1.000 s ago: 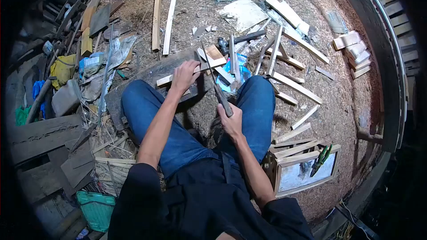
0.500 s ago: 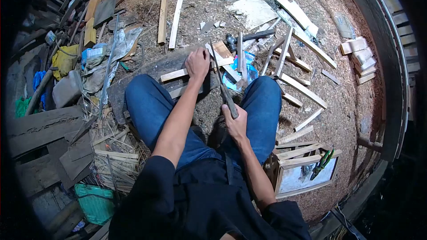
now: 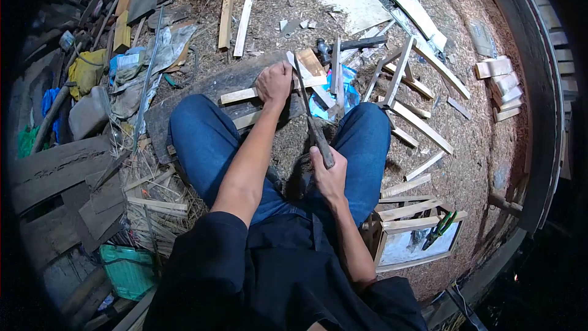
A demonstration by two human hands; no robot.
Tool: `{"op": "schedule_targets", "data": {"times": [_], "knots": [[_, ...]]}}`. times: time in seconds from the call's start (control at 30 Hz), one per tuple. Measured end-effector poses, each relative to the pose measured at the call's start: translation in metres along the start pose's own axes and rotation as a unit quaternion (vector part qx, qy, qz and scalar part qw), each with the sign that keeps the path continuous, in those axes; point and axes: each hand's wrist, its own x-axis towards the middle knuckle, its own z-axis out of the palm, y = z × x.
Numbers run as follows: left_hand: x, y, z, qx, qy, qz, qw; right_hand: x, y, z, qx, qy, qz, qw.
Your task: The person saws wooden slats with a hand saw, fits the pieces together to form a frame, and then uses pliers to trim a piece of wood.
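Observation:
My left hand (image 3: 274, 83) is closed round a pale wooden strip (image 3: 240, 95), which lies across a dark board (image 3: 211, 79) between my knees. In my right hand (image 3: 329, 175) is the grip of a long, narrow saw (image 3: 305, 95). Its dark blade points away from me and crosses the strip just right of my left hand. Beyond the blade a hammer (image 3: 361, 43) lies behind a blue plastic wrapper (image 3: 348, 92) and some short wood offcuts. Whether the blade has cut into the strip is too small to tell.
Wooden frame pieces (image 3: 401, 73) stand at the right of my knee. Nearer me, green-handled pliers (image 3: 440, 230) rest on a framed box (image 3: 383, 251). Stacked wood blocks (image 3: 505, 86) lie farther right. Scrap boards, a yellow bag (image 3: 87, 73) and a green container (image 3: 127, 270) fill the left side.
My right hand and the saw have moved slightly toward me and to the right. My left hand remains on the strip. The view has shifted a little.

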Motion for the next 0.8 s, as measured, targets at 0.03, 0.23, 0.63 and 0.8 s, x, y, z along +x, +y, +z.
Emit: {"op": "schedule_targets", "data": {"times": [0.03,0.23,0.63,0.8], "knots": [[0.0,-0.003,0.002,0.001,0.0,-0.004,1.0,0.0,0.0,0.0,-0.001,0.0,0.001,1.0],[0.001,-0.012,0.011,-0.063,0.043,0.075,0.994,0.016,-0.008,0.005,-0.036,-0.005,-0.006,0.999],[-0.001,-0.012,0.014,-0.038,0.048,0.045,0.997,0.017,-0.02,0.012,-0.053,0.01,0.011,0.999],[-0.001,-0.017,0.014,-0.096,0.074,0.121,0.985,0.032,-0.035,0.007,-0.081,-0.004,0.014,0.997]]}}
